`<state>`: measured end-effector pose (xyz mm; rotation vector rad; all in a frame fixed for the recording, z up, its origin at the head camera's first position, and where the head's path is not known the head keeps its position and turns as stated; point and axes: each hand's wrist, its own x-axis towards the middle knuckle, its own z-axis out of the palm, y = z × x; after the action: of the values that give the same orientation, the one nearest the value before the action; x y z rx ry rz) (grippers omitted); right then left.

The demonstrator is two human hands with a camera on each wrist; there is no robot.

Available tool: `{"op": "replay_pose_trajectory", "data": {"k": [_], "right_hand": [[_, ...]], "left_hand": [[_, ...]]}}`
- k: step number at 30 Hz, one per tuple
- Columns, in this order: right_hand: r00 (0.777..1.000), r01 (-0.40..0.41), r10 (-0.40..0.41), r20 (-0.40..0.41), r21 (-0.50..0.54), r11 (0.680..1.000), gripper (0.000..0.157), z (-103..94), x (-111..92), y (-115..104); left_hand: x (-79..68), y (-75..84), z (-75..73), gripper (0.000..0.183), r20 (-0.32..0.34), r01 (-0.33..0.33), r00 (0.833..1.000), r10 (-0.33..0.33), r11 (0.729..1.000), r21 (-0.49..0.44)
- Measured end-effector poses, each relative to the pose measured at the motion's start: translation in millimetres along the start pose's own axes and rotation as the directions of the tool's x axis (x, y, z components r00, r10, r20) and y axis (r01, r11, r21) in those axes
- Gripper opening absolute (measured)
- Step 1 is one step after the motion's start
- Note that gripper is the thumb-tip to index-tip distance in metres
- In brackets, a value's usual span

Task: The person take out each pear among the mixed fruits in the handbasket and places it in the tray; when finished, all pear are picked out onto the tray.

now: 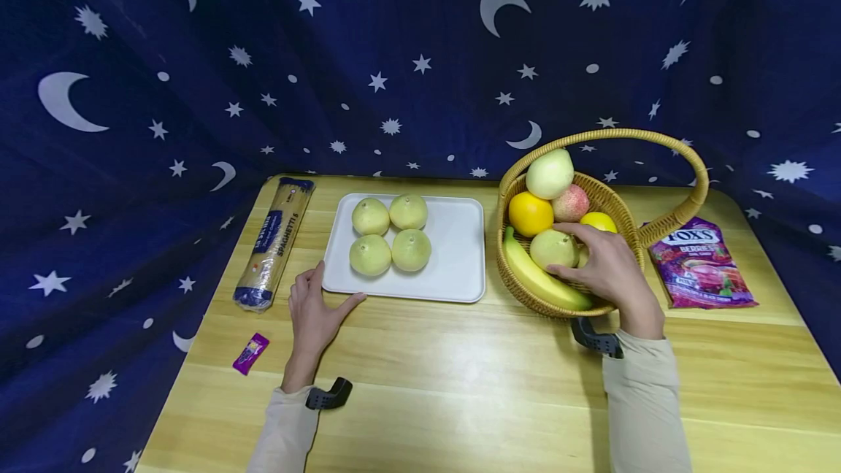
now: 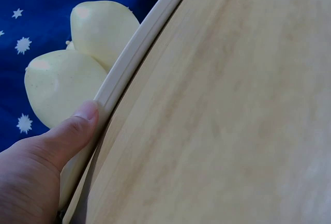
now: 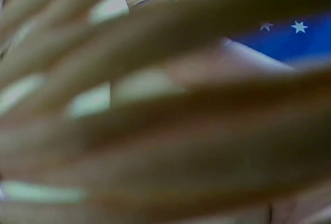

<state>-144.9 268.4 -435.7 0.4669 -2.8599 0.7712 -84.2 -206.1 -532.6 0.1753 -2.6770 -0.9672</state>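
Observation:
In the head view my left hand [image 1: 312,311] rests at the near-left corner of a white tray [image 1: 453,254], with thumb and fingers spread along two sides. The left wrist view shows the thumb [image 2: 77,128] against the tray's rim. Several pale green, pear-like fruits [image 1: 370,255] sit on the tray's left half. Inside a wicker basket [image 1: 614,199], my right hand [image 1: 607,265] grips another pale green fruit [image 1: 550,249] between thumb and fingers. A banana [image 1: 542,276] lies in front of it. Blurred basket strands [image 3: 155,131] mostly block the right wrist view.
The basket also holds an orange [image 1: 531,214], a pinkish peach [image 1: 571,202], a yellow fruit [image 1: 598,222] and a pale fruit [image 1: 550,174]. Its tall handle [image 1: 699,181] arches rightward. A Fox's candy bag [image 1: 703,265], spaghetti pack [image 1: 274,243] and purple sweet [image 1: 250,354] lie on the table.

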Motion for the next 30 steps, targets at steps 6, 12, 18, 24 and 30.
{"op": "replay_pose_trajectory", "data": {"k": [6, 12, 18, 24, 30], "right_hand": [[0.999, 0.022, -0.017, -0.045, 0.095, 0.995, 0.069, -6.4, -3, -3], [0.992, 0.026, -0.015, -0.128, 0.085, 0.996, 0.068, -14.4, -4, -7], [0.984, 0.053, -0.035, -0.174, 0.099, 0.994, 0.073, -19.2, -4, -13], [0.974, 0.101, -0.069, -0.217, 0.142, 0.985, 0.073, -19.3, -3, -17], [0.962, 0.154, -0.107, -0.25, 0.177, 0.972, 0.073, -18.7, -1, -21]], "left_hand": [[0.5, 1.6, 0.1, 0.101, 0.007, 0.007, 1.0, -0.007, 1.0, -0.001], [1.4, 3.1, -0.6, 0.101, 0.01, 0.01, 1.0, -0.01, 1.0, -0.001], [1.6, 3.0, -0.9, 0.101, 0.002, 0.005, 1.0, -0.005, 1.0, -0.003], [0.8, 2.8, -1.0, 0.101, 0.002, 0.009, 1.0, -0.009, 1.0, 0.001], [0.1, 3.0, -1.4, 0.101, 0.006, 0.004, 1.0, -0.004, 1.0, -0.002]]}}
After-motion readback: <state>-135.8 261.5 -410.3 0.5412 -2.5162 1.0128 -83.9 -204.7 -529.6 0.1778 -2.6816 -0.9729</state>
